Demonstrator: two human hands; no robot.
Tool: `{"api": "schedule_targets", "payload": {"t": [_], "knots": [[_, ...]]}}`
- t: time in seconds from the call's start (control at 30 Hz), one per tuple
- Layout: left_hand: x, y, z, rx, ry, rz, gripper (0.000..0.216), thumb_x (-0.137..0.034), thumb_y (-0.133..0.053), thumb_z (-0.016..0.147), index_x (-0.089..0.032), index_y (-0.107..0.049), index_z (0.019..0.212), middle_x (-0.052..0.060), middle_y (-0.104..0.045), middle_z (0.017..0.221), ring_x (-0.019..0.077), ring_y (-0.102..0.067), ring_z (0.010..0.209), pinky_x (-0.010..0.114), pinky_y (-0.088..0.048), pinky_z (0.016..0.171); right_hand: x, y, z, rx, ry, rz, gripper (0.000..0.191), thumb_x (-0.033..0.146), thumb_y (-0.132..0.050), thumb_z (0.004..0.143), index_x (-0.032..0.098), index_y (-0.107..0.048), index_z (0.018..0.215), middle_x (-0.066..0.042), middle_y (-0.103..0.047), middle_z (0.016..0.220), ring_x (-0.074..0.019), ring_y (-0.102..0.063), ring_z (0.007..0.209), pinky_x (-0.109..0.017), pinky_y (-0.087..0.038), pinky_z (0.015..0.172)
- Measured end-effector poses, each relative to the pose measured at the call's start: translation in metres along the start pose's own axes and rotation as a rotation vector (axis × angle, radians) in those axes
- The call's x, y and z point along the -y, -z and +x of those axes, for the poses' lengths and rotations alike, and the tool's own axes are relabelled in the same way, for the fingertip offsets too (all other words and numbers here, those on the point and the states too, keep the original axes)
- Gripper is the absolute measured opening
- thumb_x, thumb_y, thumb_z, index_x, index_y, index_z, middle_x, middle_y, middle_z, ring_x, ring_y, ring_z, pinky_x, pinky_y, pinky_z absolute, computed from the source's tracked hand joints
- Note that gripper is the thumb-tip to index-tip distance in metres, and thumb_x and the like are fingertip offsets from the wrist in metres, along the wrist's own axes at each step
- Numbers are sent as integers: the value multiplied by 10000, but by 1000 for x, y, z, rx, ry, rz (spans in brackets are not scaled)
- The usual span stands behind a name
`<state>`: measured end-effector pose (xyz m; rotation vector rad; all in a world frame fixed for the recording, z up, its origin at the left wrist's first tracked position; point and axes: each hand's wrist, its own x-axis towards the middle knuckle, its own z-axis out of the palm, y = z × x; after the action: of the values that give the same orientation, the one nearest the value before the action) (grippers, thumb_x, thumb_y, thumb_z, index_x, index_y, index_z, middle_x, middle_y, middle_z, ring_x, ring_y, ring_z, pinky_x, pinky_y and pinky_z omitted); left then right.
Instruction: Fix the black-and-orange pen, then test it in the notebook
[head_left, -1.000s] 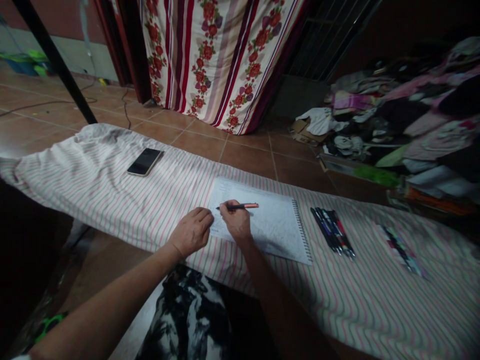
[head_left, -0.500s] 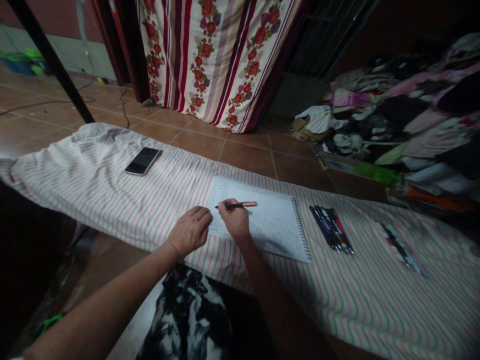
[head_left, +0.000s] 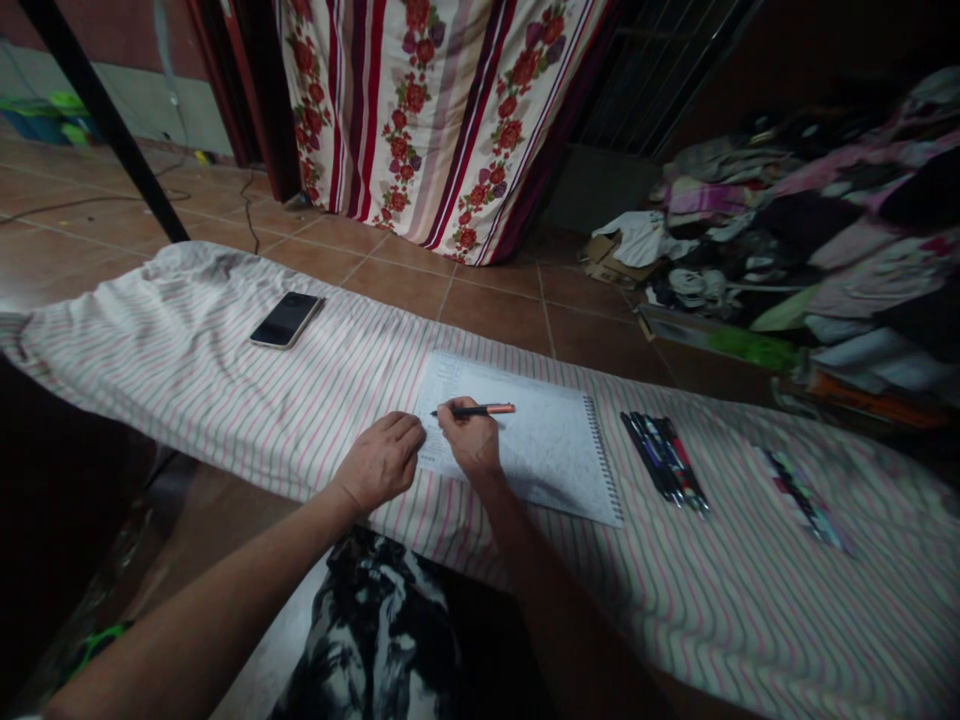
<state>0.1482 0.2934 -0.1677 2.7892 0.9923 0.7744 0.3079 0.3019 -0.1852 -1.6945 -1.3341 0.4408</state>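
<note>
A spiral notebook [head_left: 555,430] lies on the striped cloth, its wire binding along the right side and small marks down its left part. My right hand [head_left: 474,440] grips a dark pen [head_left: 491,409] with a copper-coloured end, and the tip meets the page near its left edge. Back upward, my left hand [head_left: 381,462] rests at the notebook's left edge; its fingers are slightly bent against the paper and cloth, with nothing seen in them. To the right of the notebook lies a row of several pens [head_left: 664,460].
A phone [head_left: 286,320] lies toward the cloth's far left. More pens or markers [head_left: 806,500] are at the right on the striped cloth [head_left: 720,590]. Beyond are a floral curtain [head_left: 442,120], a tiled floor [head_left: 495,310] and a heap of clothes [head_left: 810,220].
Both hands, the pen and the notebook look almost the same as before. Only a very slight shift of the view shows.
</note>
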Motion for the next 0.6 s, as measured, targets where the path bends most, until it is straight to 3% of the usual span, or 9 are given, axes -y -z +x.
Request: {"api": "schedule_targets", "payload": {"t": [0.6], "knots": [[0, 0, 0, 13, 7, -2, 203, -116, -414, 816, -169, -562, 945, 91, -595, 994, 226, -515, 1009, 382, -469, 868, -4, -3, 0, 0, 4, 25, 222, 408, -487, 757, 207, -545, 682, 23, -584, 536, -131, -577, 512, -209, -427, 513]]}}
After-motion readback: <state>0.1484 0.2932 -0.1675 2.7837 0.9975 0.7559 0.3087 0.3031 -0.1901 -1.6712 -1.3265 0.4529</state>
